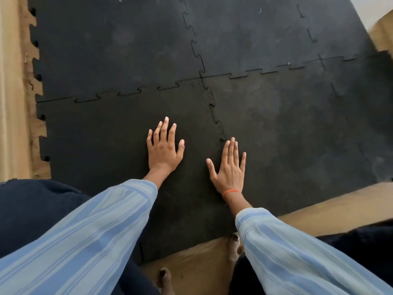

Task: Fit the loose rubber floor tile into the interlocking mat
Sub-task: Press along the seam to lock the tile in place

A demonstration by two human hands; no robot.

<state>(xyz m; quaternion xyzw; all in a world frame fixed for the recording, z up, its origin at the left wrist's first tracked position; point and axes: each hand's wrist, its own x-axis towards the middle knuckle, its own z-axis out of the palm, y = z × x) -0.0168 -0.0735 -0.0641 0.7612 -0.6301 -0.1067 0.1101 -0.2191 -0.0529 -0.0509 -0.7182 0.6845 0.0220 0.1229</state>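
A black rubber tile lies at the near left of the black interlocking mat, its toothed edges meeting the tiles behind it and to its right. My left hand rests flat on this tile, fingers spread, holding nothing. My right hand lies flat with fingers apart over the jigsaw seam between this tile and the tile to its right. An orange band circles my right wrist.
Wooden floor shows along the near edge and at the left, where the mat's toothed border is exposed. My bare toes stand at the mat's near edge. Dark trousers fill the lower corners.
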